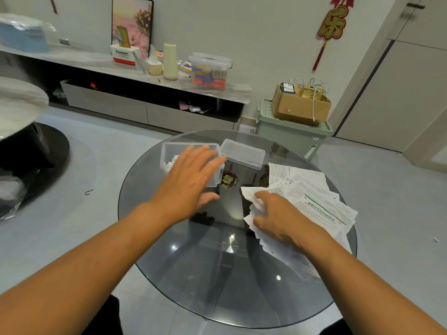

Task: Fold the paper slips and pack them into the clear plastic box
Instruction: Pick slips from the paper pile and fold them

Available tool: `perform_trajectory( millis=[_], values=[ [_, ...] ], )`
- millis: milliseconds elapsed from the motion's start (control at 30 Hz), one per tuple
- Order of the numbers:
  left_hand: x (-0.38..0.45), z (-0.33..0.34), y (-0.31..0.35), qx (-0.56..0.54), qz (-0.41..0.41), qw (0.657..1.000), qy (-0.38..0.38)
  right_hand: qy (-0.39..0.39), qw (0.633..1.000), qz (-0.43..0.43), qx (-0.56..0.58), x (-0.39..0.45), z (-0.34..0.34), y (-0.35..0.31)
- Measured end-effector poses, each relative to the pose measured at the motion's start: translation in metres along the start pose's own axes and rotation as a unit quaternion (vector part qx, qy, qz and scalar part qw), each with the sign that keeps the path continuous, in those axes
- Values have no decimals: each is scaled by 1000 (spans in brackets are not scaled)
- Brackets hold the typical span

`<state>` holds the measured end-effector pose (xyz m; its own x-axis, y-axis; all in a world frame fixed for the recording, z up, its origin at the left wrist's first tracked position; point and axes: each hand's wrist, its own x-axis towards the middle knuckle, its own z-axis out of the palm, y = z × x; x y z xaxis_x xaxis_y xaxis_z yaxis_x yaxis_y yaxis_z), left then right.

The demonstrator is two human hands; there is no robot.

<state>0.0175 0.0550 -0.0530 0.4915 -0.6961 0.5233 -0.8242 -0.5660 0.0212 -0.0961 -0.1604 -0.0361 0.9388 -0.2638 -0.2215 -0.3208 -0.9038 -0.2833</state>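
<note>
Round and dark, the glass table (183, 274) in front of you carries everything the job needs, with a low cabinet (150, 93) along the wall behind. Your left hand (191, 180) is spread flat, fingers straight, over the near side of the clear plastic box (169, 151) — probably to steady it or draw it closer, though whether the palm actually touches cannot be told. A few folded slips (173, 160) show white inside the box, so packing looks started. Its lid (242, 157) lies just beside it on the right, off and out of the way, which keeps the opening free.

Your right hand (278, 218) is curled on a paper slip (254, 209) at the near-left edge of the loose pile of papers (314, 197) — a sensible spot, since the pile sits on that hand's side. Folding that slip seems the step ahead.
</note>
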Motion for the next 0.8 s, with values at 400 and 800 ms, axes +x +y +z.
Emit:
perform_trajectory(
  millis=[400,800],
  values=[
    [-23,10,40,-222,-60,941,-247,148,964,-223,-8,-35,45,3],
    [-30,-3,30,-304,-225,891,-250,43,956,-42,286,-29,10,35]
  ],
)
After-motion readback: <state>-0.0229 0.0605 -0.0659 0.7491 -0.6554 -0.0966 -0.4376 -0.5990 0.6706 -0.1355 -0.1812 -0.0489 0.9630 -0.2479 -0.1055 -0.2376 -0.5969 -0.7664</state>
